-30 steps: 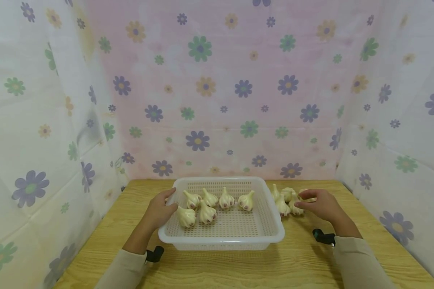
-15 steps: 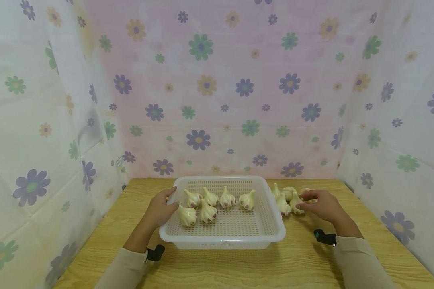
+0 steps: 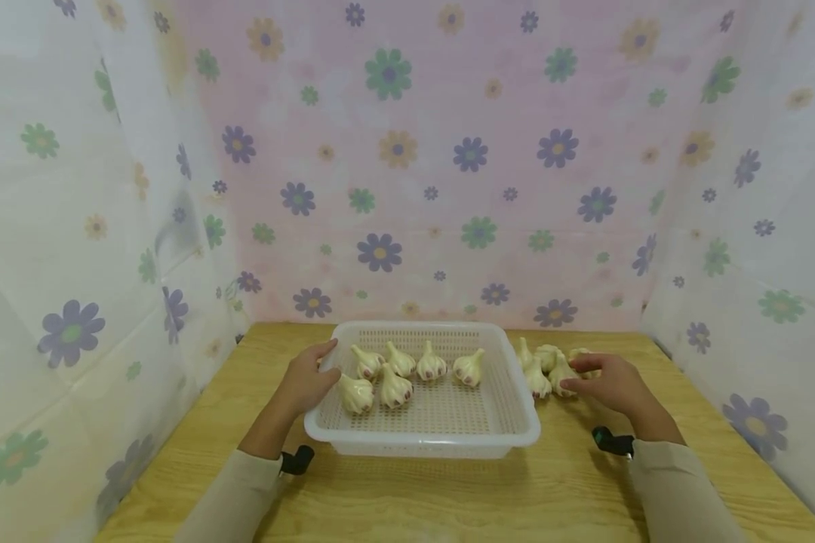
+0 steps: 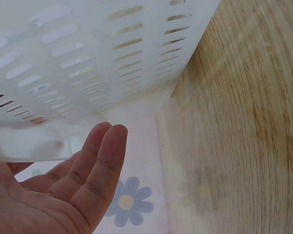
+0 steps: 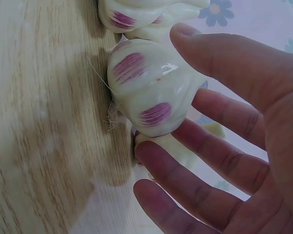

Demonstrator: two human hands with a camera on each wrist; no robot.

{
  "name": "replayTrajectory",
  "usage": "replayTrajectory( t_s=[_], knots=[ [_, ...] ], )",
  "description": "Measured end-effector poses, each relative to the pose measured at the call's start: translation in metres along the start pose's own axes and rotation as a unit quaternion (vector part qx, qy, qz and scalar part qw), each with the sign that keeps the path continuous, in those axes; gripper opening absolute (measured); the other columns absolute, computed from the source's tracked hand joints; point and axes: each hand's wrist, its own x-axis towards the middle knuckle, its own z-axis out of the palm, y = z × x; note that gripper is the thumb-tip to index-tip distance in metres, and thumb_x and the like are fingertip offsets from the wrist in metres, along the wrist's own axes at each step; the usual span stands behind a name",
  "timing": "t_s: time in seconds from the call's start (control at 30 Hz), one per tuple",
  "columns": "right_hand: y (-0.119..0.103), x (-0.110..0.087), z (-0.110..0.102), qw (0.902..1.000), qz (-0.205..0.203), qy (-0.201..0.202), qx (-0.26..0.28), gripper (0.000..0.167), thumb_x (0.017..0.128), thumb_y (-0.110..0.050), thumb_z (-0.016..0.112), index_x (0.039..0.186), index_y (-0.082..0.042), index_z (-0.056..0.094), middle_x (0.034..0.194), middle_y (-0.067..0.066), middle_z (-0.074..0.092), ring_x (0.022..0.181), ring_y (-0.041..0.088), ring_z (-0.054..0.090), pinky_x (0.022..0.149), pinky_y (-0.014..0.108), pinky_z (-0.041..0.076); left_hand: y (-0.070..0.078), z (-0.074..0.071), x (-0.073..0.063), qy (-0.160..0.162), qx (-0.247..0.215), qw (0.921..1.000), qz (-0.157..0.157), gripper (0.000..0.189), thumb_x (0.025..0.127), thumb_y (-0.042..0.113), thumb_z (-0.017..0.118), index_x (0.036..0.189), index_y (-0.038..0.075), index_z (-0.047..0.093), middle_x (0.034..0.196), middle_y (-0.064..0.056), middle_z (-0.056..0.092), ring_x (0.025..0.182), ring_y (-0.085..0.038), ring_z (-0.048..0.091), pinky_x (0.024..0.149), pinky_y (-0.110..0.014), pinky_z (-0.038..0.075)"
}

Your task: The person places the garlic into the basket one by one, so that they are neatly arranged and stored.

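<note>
A white plastic basket [image 3: 421, 438] with slotted walls stands on the table, holding several cream garlic bulbs [image 3: 395, 388], mostly toward its left and back. My left hand [image 3: 309, 381] grips the basket's left rim, thumb on top and fingers along the outside of the wall [image 4: 127, 44]. To the right of the basket, more garlic lies in a cluster. There my right hand [image 3: 614, 386] reaches around a purple-streaked garlic bulb [image 5: 151, 92], its thumb spread above and its fingers behind and below. In the right wrist view the thumb tip stands a little apart from that bulb.
The wooden table [image 3: 407, 498] runs up to a flower-patterned cloth [image 3: 441, 151] at the back and sides. Other garlic bulbs [image 3: 535, 377] lie against the basket's right side. Another garlic bulb [image 5: 136, 14] sits beside the one at my right hand.
The head view has shifted slightly, so everything sits a little higher and further right in it. Both hands keep their places at the basket rim and the garlic cluster.
</note>
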Motion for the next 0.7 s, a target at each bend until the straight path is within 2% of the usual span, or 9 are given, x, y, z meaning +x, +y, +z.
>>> replayTrajectory(
  t_s=[0.2,0.4,0.7],
  knots=[
    [0.0003,0.0043,0.0041,0.9999,0.008,-0.004,0.012,0.068,0.089,-0.052,0.077,0.137,-0.005,0.066,0.137,0.024,0.064,0.124,0.051,0.057,0.091,0.059,0.055,0.0006,-0.0028,-0.0027,0.002,0.009,0.9999,-0.009,0.065,0.097,0.018,0.061,0.158,0.007,0.042,0.159,-0.025,0.042,0.119,-0.042,0.065,0.078,-0.041,0.064],
    [0.0011,0.0023,0.0041,0.9998,0.015,0.0,0.009,0.065,0.089,-0.05,0.077,0.136,-0.006,0.067,0.137,0.023,0.064,0.12,0.049,0.059,0.088,0.058,0.056,0.0022,-0.0008,-0.0023,-0.004,0.003,1.0,-0.002,0.065,0.097,0.019,0.06,0.158,0.006,0.041,0.158,-0.028,0.043,0.111,-0.041,0.069,0.074,-0.04,0.065],
    [0.0038,0.0009,0.0044,0.9997,0.02,0.002,0.014,0.063,0.089,-0.049,0.078,0.135,-0.007,0.067,0.137,0.022,0.064,0.118,0.047,0.06,0.087,0.056,0.057,0.0,0.0001,0.0008,-0.004,0.006,1.0,-0.001,0.065,0.097,0.018,0.06,0.158,0.006,0.041,0.157,-0.028,0.043,0.11,-0.039,0.069,0.073,-0.04,0.065]
  ],
)
